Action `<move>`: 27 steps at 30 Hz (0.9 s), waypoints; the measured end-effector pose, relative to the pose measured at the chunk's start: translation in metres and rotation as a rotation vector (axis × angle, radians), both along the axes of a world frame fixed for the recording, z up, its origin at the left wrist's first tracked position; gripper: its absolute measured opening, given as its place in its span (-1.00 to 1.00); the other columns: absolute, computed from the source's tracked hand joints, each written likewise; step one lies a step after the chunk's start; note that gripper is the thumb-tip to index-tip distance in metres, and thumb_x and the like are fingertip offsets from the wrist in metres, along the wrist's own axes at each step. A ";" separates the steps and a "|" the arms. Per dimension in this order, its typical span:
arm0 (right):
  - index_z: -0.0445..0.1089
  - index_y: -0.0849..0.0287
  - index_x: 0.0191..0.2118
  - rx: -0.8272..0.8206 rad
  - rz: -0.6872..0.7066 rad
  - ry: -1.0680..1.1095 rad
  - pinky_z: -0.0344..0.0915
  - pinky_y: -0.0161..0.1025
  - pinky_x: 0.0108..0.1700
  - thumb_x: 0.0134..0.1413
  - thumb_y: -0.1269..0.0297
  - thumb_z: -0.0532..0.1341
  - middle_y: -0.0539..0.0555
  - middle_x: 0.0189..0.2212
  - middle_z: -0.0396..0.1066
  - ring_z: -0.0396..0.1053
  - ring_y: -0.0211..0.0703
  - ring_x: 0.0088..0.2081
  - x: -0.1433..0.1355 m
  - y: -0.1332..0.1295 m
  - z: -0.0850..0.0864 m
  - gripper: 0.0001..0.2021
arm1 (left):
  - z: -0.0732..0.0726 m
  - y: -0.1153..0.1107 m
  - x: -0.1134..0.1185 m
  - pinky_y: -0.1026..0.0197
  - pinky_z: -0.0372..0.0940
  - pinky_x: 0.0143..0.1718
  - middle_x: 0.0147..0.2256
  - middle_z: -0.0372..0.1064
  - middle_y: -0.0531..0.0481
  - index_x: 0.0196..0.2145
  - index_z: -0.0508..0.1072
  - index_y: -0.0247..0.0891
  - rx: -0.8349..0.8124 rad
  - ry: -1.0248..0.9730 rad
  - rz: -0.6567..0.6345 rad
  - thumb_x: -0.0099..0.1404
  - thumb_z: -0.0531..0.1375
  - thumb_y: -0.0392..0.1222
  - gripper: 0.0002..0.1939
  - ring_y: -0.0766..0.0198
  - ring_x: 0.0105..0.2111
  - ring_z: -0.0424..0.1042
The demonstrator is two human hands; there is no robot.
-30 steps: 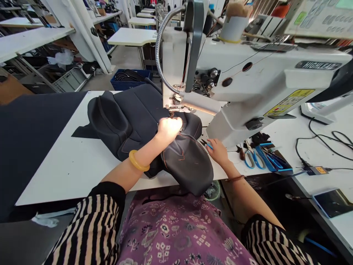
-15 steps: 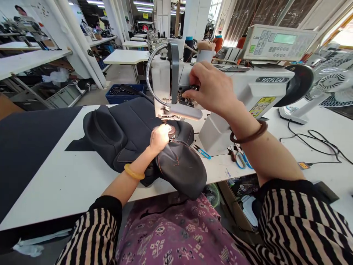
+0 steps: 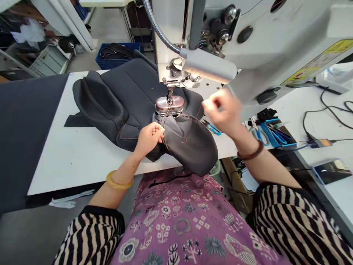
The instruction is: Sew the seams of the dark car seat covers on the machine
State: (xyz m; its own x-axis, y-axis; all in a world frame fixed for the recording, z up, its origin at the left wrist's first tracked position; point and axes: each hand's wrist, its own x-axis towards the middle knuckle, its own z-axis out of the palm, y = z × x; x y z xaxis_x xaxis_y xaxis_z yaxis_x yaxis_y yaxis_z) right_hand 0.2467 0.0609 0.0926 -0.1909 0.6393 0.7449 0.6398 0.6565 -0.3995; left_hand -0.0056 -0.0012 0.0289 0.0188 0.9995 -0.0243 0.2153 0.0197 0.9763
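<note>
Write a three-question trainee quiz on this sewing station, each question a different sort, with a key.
1. True or false: the left hand rests on the dark grey stitched seat cover just below the shiny metal post head of the white sewing machine.
2. Which lies on the white table to the right of the cover? A) a red mug B) small blue-handled thread snips C) a green ruler
3. Fill in: the yellow bangle is on the ___ wrist.

Key: 1 true; 2 B; 3 left. The right hand is blurred, raised above the table.
</note>
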 end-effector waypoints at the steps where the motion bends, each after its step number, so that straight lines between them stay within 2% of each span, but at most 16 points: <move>1: 0.29 0.11 -0.35 -0.183 0.081 -0.098 0.40 -0.06 -0.22 0.21 -0.01 0.09 0.06 -0.39 0.39 0.38 -0.11 -0.32 -0.005 0.009 -0.021 -0.71 | 0.001 0.003 -0.005 0.43 0.16 -0.58 -0.62 0.36 0.11 -0.49 0.37 -0.28 0.008 0.013 0.020 0.11 0.22 -0.12 -0.83 0.46 -0.67 0.31; 2: 0.34 0.14 -0.22 -0.317 0.140 -0.156 0.42 0.00 -0.11 0.13 -0.01 0.15 0.12 -0.23 0.45 0.42 -0.03 -0.18 -0.013 0.021 -0.037 -0.70 | 0.002 0.005 -0.007 0.43 0.15 -0.59 -0.63 0.35 0.13 -0.47 0.37 -0.27 0.011 0.025 0.038 0.12 0.21 -0.13 -0.84 0.47 -0.68 0.30; 3: 0.35 0.17 -0.08 -0.410 0.190 -0.191 0.40 0.07 0.02 0.04 -0.02 0.23 0.19 -0.06 0.43 0.40 0.06 -0.02 -0.021 0.035 -0.049 -0.59 | 0.002 0.007 -0.009 0.42 0.14 -0.60 -0.64 0.34 0.15 -0.43 0.36 -0.26 0.005 0.036 0.052 0.14 0.20 -0.13 -0.85 0.46 -0.70 0.28; 5: 0.27 0.23 0.12 -0.501 0.302 -0.214 0.26 0.16 0.22 -0.14 0.01 0.36 0.27 0.17 0.29 0.26 0.18 0.18 -0.038 0.064 -0.060 -0.30 | 0.003 0.007 -0.009 0.41 0.13 -0.63 -0.66 0.32 0.19 -0.33 0.36 -0.25 -0.025 0.070 0.078 0.16 0.20 -0.11 -0.83 0.45 -0.73 0.25; 7: 0.26 0.25 0.15 -0.549 0.397 -0.225 0.19 0.18 0.28 -0.25 0.05 0.42 0.28 0.19 0.27 0.24 0.22 0.21 -0.049 0.085 -0.062 -0.20 | 0.003 0.007 -0.009 0.40 0.12 -0.65 -0.69 0.29 0.23 -0.22 0.37 -0.24 -0.058 0.126 0.093 0.18 0.21 -0.08 -0.75 0.44 -0.76 0.21; 9: 0.30 0.25 0.10 -0.581 0.452 -0.154 0.20 0.16 0.27 -0.26 0.09 0.43 0.25 0.13 0.33 0.29 0.18 0.16 -0.052 0.094 -0.065 -0.26 | 0.002 0.008 -0.009 0.40 0.12 -0.65 -0.70 0.27 0.23 -0.20 0.42 -0.25 -0.072 0.202 0.087 0.19 0.21 -0.06 -0.74 0.44 -0.76 0.20; 12: 0.25 0.17 0.08 -0.672 0.479 0.211 0.25 0.06 0.26 -0.26 0.07 0.40 0.18 0.09 0.37 0.33 0.03 0.13 -0.036 0.089 -0.077 -0.29 | 0.001 0.009 -0.010 0.41 0.12 -0.63 -0.71 0.26 0.19 -0.38 0.47 -0.26 -0.063 0.294 0.070 0.21 0.19 -0.09 -0.82 0.47 -0.74 0.21; 15: 0.26 0.09 -0.01 -0.850 0.426 0.505 0.34 -0.04 0.17 -0.29 0.06 0.40 0.11 -0.01 0.43 0.40 -0.10 0.03 -0.008 0.075 -0.095 -0.36 | -0.001 0.011 -0.011 0.42 0.13 -0.63 -0.70 0.28 0.18 -0.45 0.45 -0.25 -0.051 0.315 0.070 0.22 0.17 -0.12 -0.83 0.47 -0.74 0.21; 18: 0.34 0.10 -0.14 -0.952 0.312 0.513 0.39 -0.08 0.05 -0.31 0.08 0.41 0.06 -0.15 0.48 0.44 -0.17 -0.14 0.014 0.064 -0.101 -0.48 | -0.002 0.011 -0.011 0.43 0.14 -0.63 -0.67 0.30 0.17 -0.42 0.46 -0.24 -0.037 0.320 0.067 0.23 0.17 -0.13 -0.84 0.47 -0.72 0.24; 21: 0.38 0.13 -0.24 -0.832 0.165 0.449 0.38 -0.18 -0.08 -0.19 0.12 0.36 0.01 -0.31 0.47 0.42 -0.23 -0.27 0.022 0.057 -0.092 -0.65 | -0.003 0.011 -0.010 0.44 0.16 -0.62 -0.65 0.31 0.16 -0.42 0.46 -0.25 -0.023 0.330 0.081 0.23 0.17 -0.14 -0.85 0.47 -0.71 0.26; 24: 0.32 0.13 -0.39 -0.746 0.053 0.308 0.30 -0.25 -0.27 0.04 0.13 0.22 -0.07 -0.56 0.34 0.34 -0.27 -0.46 0.020 0.047 -0.082 -0.82 | -0.003 0.009 -0.009 0.44 0.18 -0.61 -0.64 0.34 0.14 -0.40 0.48 -0.25 -0.034 0.348 0.099 0.23 0.17 -0.14 -0.85 0.47 -0.69 0.28; 25: 0.30 0.13 -0.39 -0.730 0.035 0.240 0.26 -0.26 -0.30 0.11 0.15 0.16 -0.08 -0.59 0.30 0.32 -0.27 -0.49 0.019 0.043 -0.080 -0.83 | -0.002 0.009 -0.008 0.44 0.19 -0.60 -0.62 0.35 0.13 -0.39 0.49 -0.25 -0.035 0.360 0.100 0.22 0.18 -0.14 -0.85 0.47 -0.69 0.28; 27: 0.30 0.13 -0.33 -0.665 0.005 0.089 0.22 -0.26 -0.31 0.18 0.25 0.05 -0.04 -0.53 0.35 0.33 -0.25 -0.47 0.019 0.036 -0.079 -0.86 | 0.000 0.007 -0.007 0.45 0.20 -0.59 -0.60 0.38 0.12 -0.40 0.49 -0.25 -0.012 0.387 0.100 0.21 0.19 -0.13 -0.85 0.46 -0.66 0.30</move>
State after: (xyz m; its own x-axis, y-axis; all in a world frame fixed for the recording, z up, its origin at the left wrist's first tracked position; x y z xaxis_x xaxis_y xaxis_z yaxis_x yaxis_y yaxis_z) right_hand 0.2656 0.0968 0.0132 -0.1514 0.9669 0.2053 0.5836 0.2551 -0.7710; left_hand -0.0124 0.0058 0.0284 -0.0914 0.9956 -0.0224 0.5634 0.0703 0.8232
